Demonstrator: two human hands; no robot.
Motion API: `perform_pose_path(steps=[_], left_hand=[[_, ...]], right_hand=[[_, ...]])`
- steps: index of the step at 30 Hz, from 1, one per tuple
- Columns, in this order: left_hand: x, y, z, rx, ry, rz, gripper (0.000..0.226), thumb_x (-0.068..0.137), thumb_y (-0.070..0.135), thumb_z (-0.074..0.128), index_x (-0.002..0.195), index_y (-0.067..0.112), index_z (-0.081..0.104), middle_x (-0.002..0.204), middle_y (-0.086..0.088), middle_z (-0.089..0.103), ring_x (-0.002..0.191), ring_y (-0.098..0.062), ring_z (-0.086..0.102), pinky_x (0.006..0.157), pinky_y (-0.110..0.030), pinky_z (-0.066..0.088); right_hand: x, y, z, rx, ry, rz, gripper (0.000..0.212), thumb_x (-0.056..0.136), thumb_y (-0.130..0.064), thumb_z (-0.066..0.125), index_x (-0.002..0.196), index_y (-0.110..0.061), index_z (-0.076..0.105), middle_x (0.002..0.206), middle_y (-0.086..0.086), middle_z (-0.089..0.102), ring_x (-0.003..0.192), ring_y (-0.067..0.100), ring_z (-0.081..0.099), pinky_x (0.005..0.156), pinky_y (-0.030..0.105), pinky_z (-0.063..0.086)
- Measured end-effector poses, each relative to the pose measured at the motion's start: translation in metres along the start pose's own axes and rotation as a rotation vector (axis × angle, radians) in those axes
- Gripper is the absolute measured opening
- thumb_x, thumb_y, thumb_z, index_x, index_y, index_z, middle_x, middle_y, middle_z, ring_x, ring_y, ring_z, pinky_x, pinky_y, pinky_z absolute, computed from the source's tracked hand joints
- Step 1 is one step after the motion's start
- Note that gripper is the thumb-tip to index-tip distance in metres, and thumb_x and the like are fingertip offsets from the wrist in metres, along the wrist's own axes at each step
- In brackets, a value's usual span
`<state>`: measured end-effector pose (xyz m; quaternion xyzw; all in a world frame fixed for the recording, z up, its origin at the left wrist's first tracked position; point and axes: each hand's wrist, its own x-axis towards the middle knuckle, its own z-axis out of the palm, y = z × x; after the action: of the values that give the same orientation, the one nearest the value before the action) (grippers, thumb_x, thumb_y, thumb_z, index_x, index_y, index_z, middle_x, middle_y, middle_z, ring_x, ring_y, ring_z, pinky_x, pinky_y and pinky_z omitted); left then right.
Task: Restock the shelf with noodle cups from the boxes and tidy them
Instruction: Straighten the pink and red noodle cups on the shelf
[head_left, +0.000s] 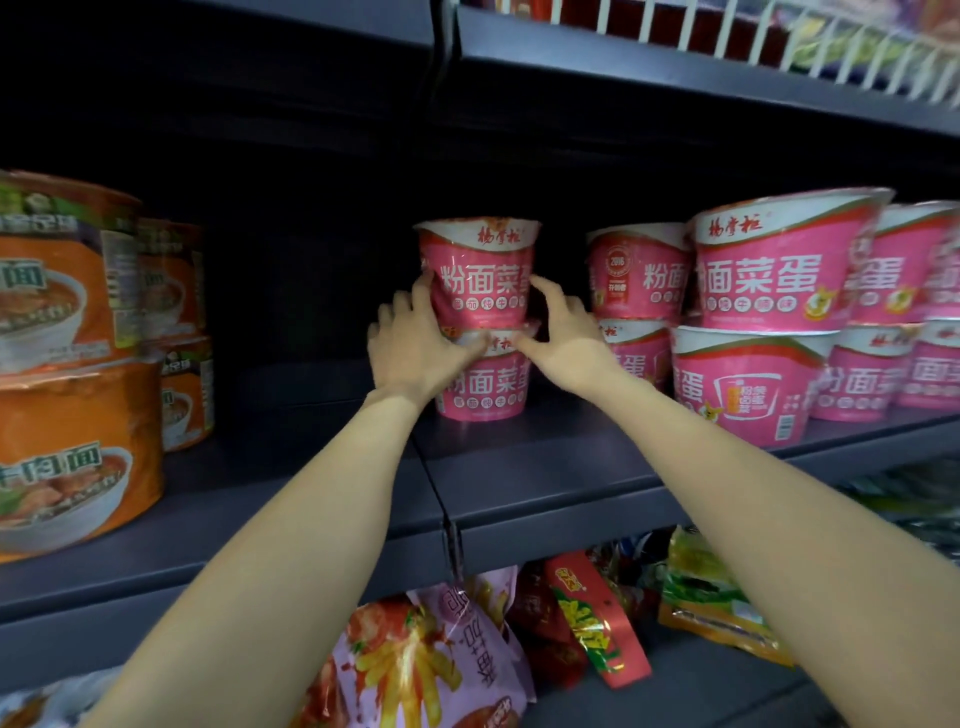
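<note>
- Two pink noodle cups stand stacked at the centre of the frame on the dark shelf (545, 467), the upper cup (480, 270) sitting on the lid of the lower cup (485, 382).
- Left hand (415, 343) curls its fingers round the left side of the stack near the seam between the cups; right hand (563, 338) mirrors it on the right side, fingers reaching up onto the upper cup's wall, thumbs meeting near the lower lid.
- To do this step well, I judge both hands should press evenly and slide the pair as one, keeping the upper cup centred so it does not tip off the rim below.
- Labels face forward already; keeping them so makes a tidy face.
- Open shelf lies left of the stack, a dark gap before the orange noodle bowls (72, 364) at the left edge of the frame.
- Right of the stack, the other pink cups (769, 312) stand two high, close by; a narrow gap separates them.
- Bare shelf lies in front, up to the lip; the shelf above hangs well over the cup tops.
- Snack bags (415, 665) lie on the lower tier.
</note>
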<state>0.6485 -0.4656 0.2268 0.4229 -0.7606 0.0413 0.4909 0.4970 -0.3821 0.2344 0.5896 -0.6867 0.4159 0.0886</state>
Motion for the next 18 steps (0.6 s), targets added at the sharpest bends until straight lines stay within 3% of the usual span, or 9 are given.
perform_pose_path(steps=[3,5,8,11,13,15,18], left_hand=[[-0.001,0.010,-0.010,-0.048,0.191,0.114,0.065,0.074,0.065,0.046,0.113,0.013,0.051,0.101,-0.004,0.060,0.098,-0.026,0.053,0.080,-0.038,0.042],[-0.008,0.024,-0.018,-0.122,0.221,0.262,0.051,0.079,0.056,0.045,0.103,0.013,0.055,0.085,0.001,0.062,0.084,-0.018,0.054,0.072,-0.035,0.046],[-0.028,0.066,-0.035,-0.192,0.199,0.504,0.031,0.084,0.041,0.048,0.098,0.016,0.061,0.071,0.009,0.060,0.073,-0.008,0.052,0.066,-0.033,0.049],[-0.053,0.122,-0.038,-0.273,0.087,0.589,0.027,0.084,0.037,0.051,0.102,0.020,0.060,0.074,0.011,0.062,0.072,-0.009,0.057,0.067,-0.037,0.050],[-0.066,0.157,-0.024,-0.395,-0.088,0.458,0.046,0.082,0.044,0.058,0.123,0.025,0.050,0.097,0.010,0.063,0.088,-0.009,0.059,0.078,-0.036,0.051],[-0.072,0.185,-0.001,-0.420,-0.268,0.300,0.088,0.074,0.057,0.067,0.144,0.029,0.022,0.134,-0.001,0.048,0.120,-0.019,0.050,0.097,-0.041,0.045],[-0.075,0.211,0.035,-0.462,-0.439,0.057,0.119,0.064,0.066,0.071,0.149,0.029,-0.003,0.152,-0.011,0.021,0.136,-0.029,0.032,0.105,-0.046,0.035]], right_hand=[[-0.031,0.004,-0.029,-0.220,0.063,-0.172,0.043,0.094,-0.028,0.053,0.136,-0.023,0.047,0.140,0.006,0.044,0.123,0.027,0.046,0.096,0.037,0.042],[-0.058,0.007,-0.057,-0.322,0.141,-0.259,0.029,0.094,-0.027,0.051,0.121,-0.021,0.060,0.123,0.001,0.060,0.105,0.022,0.059,0.083,0.033,0.047],[-0.099,0.020,-0.102,-0.279,0.283,-0.307,0.021,0.092,-0.025,0.052,0.104,-0.021,0.068,0.090,-0.002,0.072,0.079,0.021,0.066,0.066,0.035,0.053],[-0.128,0.049,-0.140,-0.243,0.462,-0.319,0.024,0.089,-0.026,0.049,0.102,-0.017,0.068,0.089,-0.003,0.072,0.080,0.018,0.067,0.064,0.034,0.053],[-0.128,0.074,-0.161,-0.228,0.532,-0.242,0.030,0.089,-0.026,0.053,0.116,-0.015,0.062,0.108,0.001,0.066,0.098,0.020,0.061,0.076,0.028,0.045],[-0.113,0.104,-0.172,-0.123,0.491,-0.066,0.048,0.089,-0.029,0.061,0.133,-0.018,0.047,0.129,0.003,0.052,0.118,0.019,0.047,0.088,0.025,0.034],[-0.088,0.130,-0.173,0.292,0.375,0.119,0.078,0.083,-0.036,0.070,0.145,-0.024,0.024,0.144,0.005,0.037,0.130,0.017,0.039,0.106,0.037,0.035]])
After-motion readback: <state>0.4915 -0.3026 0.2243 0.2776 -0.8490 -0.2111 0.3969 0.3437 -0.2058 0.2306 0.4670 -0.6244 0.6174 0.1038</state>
